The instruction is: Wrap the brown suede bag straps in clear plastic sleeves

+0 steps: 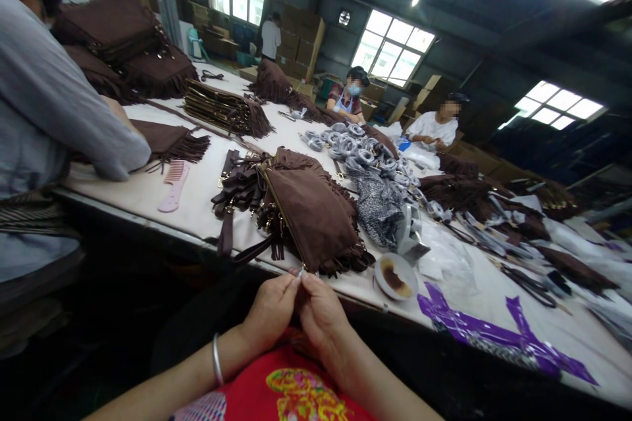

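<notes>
Both hands meet at the table's front edge, at the lower corner of a brown fringed bag (313,214). My left hand (271,308) has its fingers pinched together, with a small pale piece showing at the fingertips. Against it, my right hand (323,316) is closed at the same spot, its thumb and finger pressed together. What they hold at the bag's corner is too small to name. The bag lies on a pile of similar bags with gold zippers. Brown wrist straps (239,194) spread out to its left.
A pink comb (174,187) lies left, near a person's grey sleeve (74,72). Right of the bags stand a bowl with brown residue (395,276), wrapped rings (353,145) and purple plastic (494,329). Other people sit across the table (197,214).
</notes>
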`<state>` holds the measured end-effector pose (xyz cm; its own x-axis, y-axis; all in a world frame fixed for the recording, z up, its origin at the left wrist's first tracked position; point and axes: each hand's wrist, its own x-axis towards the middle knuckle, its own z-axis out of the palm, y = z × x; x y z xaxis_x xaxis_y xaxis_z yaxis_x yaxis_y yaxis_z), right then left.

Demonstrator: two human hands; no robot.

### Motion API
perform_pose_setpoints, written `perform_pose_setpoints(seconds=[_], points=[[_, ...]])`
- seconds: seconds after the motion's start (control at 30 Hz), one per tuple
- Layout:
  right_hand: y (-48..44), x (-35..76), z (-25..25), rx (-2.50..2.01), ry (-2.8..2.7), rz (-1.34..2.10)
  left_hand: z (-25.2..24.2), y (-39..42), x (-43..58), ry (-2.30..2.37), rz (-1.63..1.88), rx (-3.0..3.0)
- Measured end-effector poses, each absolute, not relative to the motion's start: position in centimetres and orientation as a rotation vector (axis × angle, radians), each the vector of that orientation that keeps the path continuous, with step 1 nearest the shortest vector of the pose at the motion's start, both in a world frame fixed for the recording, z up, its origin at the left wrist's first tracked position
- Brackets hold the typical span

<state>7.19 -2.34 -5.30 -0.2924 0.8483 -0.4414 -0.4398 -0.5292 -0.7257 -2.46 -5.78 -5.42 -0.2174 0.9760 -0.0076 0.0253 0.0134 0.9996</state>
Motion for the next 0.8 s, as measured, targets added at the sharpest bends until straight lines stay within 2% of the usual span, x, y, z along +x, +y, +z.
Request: perform_pose_setpoints(seconds=[0.2,0.33,0.4,0.53,0.6,0.7,0.8], points=[[-2.0,7.1,-5.3,-0.843,-0.423,2.186,-5.3,-5.6,-2.1,0.823,1.134,0.284],[-1.4,7.4,-5.2,-0.637,-0.454,2.247,-4.0,-5.7,-2.2,0.578,1.017,0.065],[-1.3,7.7,-5.0,-0.595,-0.528,2.314,-3.8,-5.6,-2.8,0.643,0.988,0.216],[-2.6,9.7,-4.4,-0.735,-0.689,2.303,-3.4,-4.0,-5.2,1.091,0.895,0.873],[-3.6,11.3,-4.4,-0.823,-0.744,2.232,-2.8,-2.6,-6.0,1.285,1.004,1.019],[-4.6,13.4,-4.8,-0.906,-0.779,2.147,-1.4,0.0,-5.7,1.351,1.159,0.873],[-4.8,15.2,-5.3,-0.946,-0.844,2.083,1.0,1.7,-4.3,1.185,1.199,0.665]])
